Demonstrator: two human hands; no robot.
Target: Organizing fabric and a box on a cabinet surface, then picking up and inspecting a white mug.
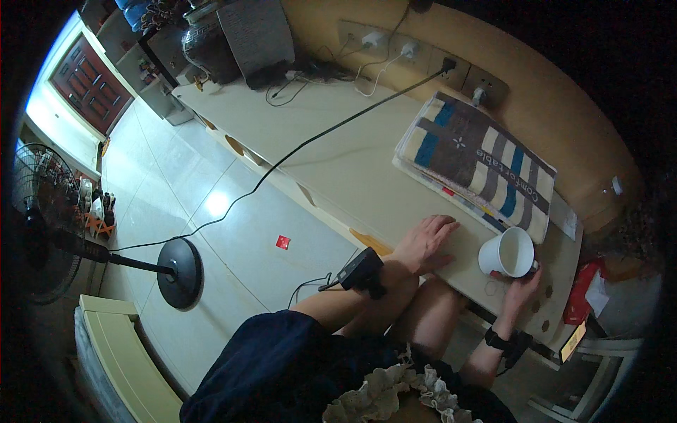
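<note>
A white mug (491, 256) is near the right end of the long pale cabinet top (338, 158), its inside facing up and to the right. My right hand (523, 291) grips it by the handle, which the fingers mostly hide. Whether the mug touches the surface I cannot tell. My left hand (426, 243) rests at the cabinet's front edge, holding nothing, with the thumb apart from the fingers. Just behind the mug lies a folded striped cloth (470, 153) in grey, cream and blue, bearing writing, on a stack of other flat items.
A black cord (328, 129) runs from the wall sockets (455, 69) across the cabinet to a standing fan (180, 272). A dark vase (209, 50) and loose cables (293, 84) are at the far end. Right of the cabinet are a red tissue pack (582, 296) and a phone (573, 342).
</note>
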